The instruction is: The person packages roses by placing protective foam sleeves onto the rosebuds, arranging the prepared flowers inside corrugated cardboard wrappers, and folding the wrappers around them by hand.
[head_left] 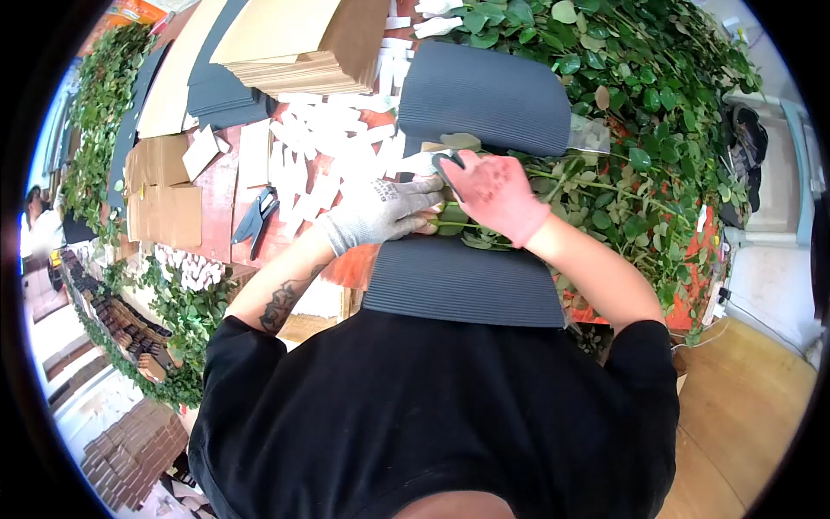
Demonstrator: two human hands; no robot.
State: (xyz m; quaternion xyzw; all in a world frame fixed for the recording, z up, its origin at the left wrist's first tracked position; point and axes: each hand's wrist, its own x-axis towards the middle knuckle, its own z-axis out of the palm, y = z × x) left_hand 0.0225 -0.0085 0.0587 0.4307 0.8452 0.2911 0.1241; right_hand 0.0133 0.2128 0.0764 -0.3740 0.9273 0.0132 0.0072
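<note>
My left hand (380,213), in a pale grey knitted glove, has its fingers closed over the head end of a bunch of roses (451,220). Facing it, my right hand (497,195) in a pink glove with a dark thumb patch bends its fingers down onto the same bunch; its fingertips are partly hidden. White wrapping (417,163) shows just beyond the left fingers. Leafy stems (571,183) run off to the right. Beneath the bunch lies a dark ribbed sheet, its far part (484,95) and near part (462,281) showing on either side.
Stacked brown cardboard (303,52) stands at the far left above many white paper strips (316,156). A dark stapler-like tool (254,223) lies on the red table. Piled green foliage (622,78) fills the right. Cut cardboard pieces (164,212) sit at the left.
</note>
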